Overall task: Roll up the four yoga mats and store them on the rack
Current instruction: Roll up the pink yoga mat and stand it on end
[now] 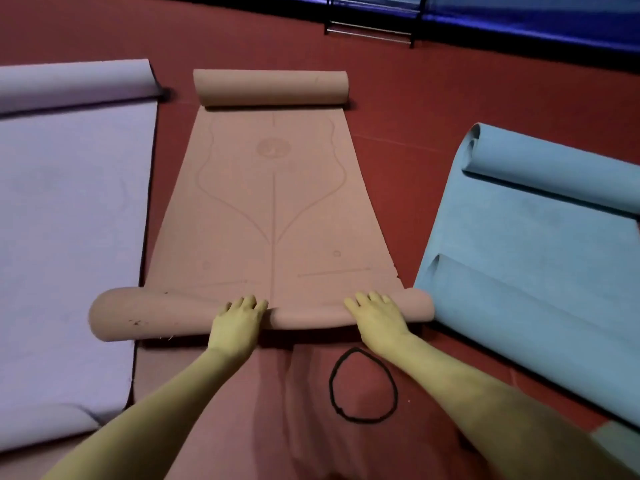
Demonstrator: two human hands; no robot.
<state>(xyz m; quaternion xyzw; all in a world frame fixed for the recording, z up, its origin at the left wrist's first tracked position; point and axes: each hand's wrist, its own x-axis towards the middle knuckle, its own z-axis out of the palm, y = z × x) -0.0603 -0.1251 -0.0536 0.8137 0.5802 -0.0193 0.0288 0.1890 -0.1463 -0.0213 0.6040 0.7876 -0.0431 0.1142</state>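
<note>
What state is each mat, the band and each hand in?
pink mat: near end rolled, far end curled, middle flat.
lavender mat: mostly flat, far end curled.
blue mat: far end curled, a second curl nearer.
black band: loose on the floor, round nothing.
left hand: presses the pink mat's near roll, fingers laid over it.
right hand: presses the same roll.

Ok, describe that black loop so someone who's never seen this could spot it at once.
Find the pink mat in the middle, between the lavender mat and the blue mat, with the left hand and right hand on its near roll. On that roll's near side, between the forearms, lies a thin black loop, the only dark ring among broad flat mats.
</note>
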